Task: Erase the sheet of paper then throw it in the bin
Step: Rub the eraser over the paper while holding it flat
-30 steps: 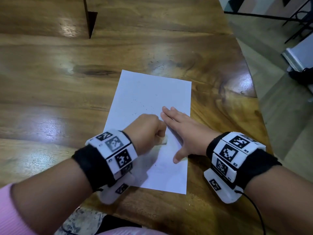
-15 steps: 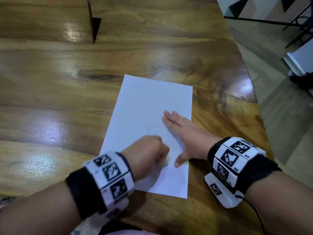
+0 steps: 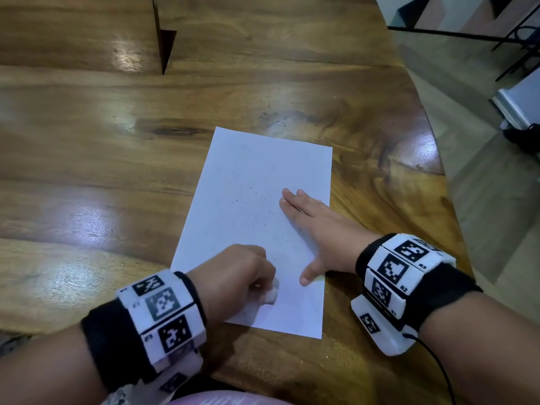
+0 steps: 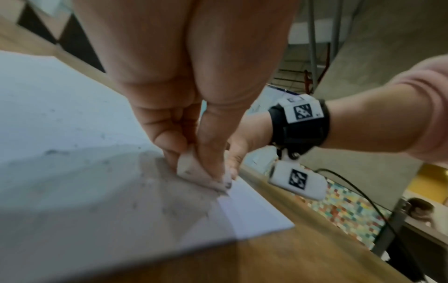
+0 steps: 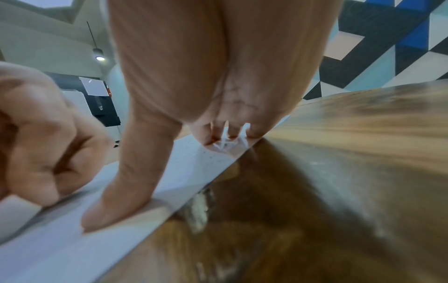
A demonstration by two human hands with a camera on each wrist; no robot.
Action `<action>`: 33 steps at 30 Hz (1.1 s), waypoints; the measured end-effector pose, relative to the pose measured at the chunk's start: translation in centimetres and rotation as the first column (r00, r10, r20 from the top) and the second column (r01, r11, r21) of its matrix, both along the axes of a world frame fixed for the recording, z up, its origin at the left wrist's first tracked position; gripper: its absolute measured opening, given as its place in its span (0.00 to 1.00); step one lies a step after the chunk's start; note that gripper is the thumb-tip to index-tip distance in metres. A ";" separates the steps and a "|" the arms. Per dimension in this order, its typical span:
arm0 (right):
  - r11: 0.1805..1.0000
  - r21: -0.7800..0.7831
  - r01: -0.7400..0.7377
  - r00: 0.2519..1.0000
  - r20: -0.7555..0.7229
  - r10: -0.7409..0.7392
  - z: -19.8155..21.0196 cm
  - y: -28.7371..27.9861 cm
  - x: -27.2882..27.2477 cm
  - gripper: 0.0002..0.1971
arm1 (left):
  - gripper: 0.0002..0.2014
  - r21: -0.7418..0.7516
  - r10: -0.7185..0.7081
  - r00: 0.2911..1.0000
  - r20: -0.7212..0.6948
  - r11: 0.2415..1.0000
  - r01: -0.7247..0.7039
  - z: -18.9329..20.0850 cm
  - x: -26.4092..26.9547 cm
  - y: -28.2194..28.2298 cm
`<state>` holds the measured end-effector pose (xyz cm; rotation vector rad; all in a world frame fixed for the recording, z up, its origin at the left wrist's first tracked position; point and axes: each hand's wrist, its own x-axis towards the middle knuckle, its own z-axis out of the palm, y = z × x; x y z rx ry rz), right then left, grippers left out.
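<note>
We see a white sheet of paper (image 3: 263,182) dotted with tiny dark specks, lying on a glossy golden-brown desk (image 3: 87,141) with darker streaks of grain. In the left grip sits an off-white eraser (image 4: 191,172), smudged grey at its tip. Both wrists wear black bands (image 3: 108,328) carrying white blocks printed with black square-patterned markers (image 3: 391,268). A pink sleeve (image 4: 431,107) shows beyond the right grip.

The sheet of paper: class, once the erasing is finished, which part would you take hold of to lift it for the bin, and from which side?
Probably the sheet of paper's far edge, from above: it lies flat on the table and that end is uncovered, while the right hand presses its right side and the left hand rubs the eraser nearby.
</note>
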<state>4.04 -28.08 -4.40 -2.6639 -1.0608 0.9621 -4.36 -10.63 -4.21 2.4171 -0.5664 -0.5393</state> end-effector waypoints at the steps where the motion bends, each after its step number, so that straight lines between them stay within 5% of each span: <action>1: 1.000 -0.001 -0.001 1.000 0.001 0.001 0.1 0.0 0.0 0.67 | 0.03 0.006 0.022 1.000 0.013 1.000 -0.022 0.1 0.7 0.0; 5: 1.000 0.006 0.008 1.000 0.000 -0.008 0.1 0.1 -0.1 0.67 | 0.05 0.018 0.164 0.983 0.080 0.986 -0.166 0.2 3.3 -0.1; 11: 1.000 -0.008 0.003 1.000 -0.003 -0.003 0.1 0.1 -0.1 0.67 | 0.03 0.017 -0.022 0.998 -0.053 1.000 0.022 0.2 -0.1 0.3; 16: 1.000 -0.007 0.006 1.000 -0.002 -0.006 0.0 0.2 0.0 0.67 | 0.05 0.021 0.140 0.989 0.056 0.990 -0.141 0.4 3.0 0.1; 22: 1.000 -0.020 -0.001 1.000 -0.005 0.001 0.1 0.1 0.0 0.67 | 0.12 -0.017 0.000 0.998 -0.070 1.000 -0.002 0.2 -1.0 0.9; 28: 1.000 -0.012 0.007 1.000 -0.003 -0.007 0.2 0.3 0.0 0.67 | 0.03 0.008 0.087 0.996 0.021 0.996 -0.087 0.4 2.8 -1.3; 33: 1.000 -0.019 -0.002 1.000 -0.002 0.002 0.4 0.3 0.0 0.67 | 0.03 0.067 -0.093 0.996 0.017 0.994 0.091 -0.7 0.0 -0.8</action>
